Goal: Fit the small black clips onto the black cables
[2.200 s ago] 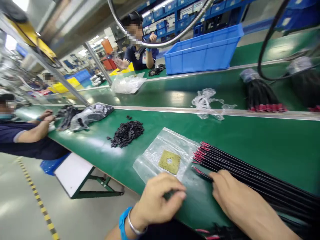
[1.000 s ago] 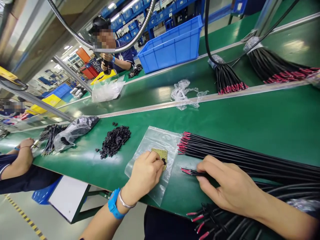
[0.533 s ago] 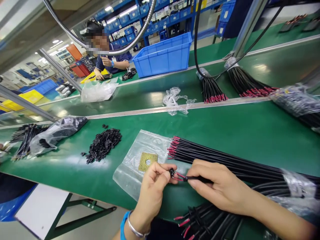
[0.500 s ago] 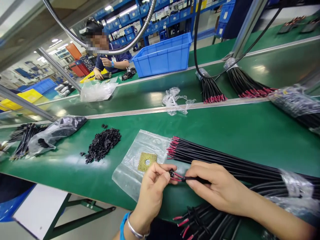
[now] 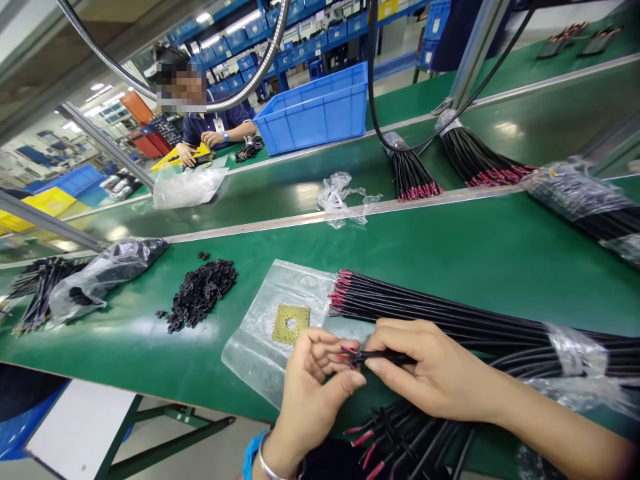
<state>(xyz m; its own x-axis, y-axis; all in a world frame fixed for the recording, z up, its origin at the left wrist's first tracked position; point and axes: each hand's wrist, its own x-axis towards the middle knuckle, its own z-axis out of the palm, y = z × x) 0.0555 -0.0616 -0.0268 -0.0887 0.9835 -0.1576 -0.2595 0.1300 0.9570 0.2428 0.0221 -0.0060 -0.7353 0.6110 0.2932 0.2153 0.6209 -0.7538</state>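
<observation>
My right hand (image 5: pixel 425 367) pinches a black cable (image 5: pixel 397 358) near its stripped end, where thin red wires and a small black piece (image 5: pixel 354 361) show. My left hand (image 5: pixel 320 380) is beside that end, fingers curled behind the wires and thumb held apart, palm partly open. Behind my hands, a bundle of black cables with red tips (image 5: pixel 425 303) runs to the right. A yellowish square pad with a hole (image 5: pixel 281 323) rests on a clear plastic bag (image 5: pixel 255 333). More red-tipped cables (image 5: pixel 400 437) lie below my right hand. A pile of small black parts (image 5: pixel 203 293) sits to the left.
A metal rail (image 5: pixel 240 230) crosses behind the work surface. Beyond it are crumpled plastic (image 5: pixel 340 197), a blue bin (image 5: pixel 315 113) and more cable bundles (image 5: pixel 415 173). A person (image 5: pixel 213 123) sits across the bench. A bagged bundle (image 5: pixel 113 273) lies left.
The black piece has moved from my left fingertips onto the wires close to the cable's sheath. My left thumb and fingers have spread apart. The whole view has shifted slightly.
</observation>
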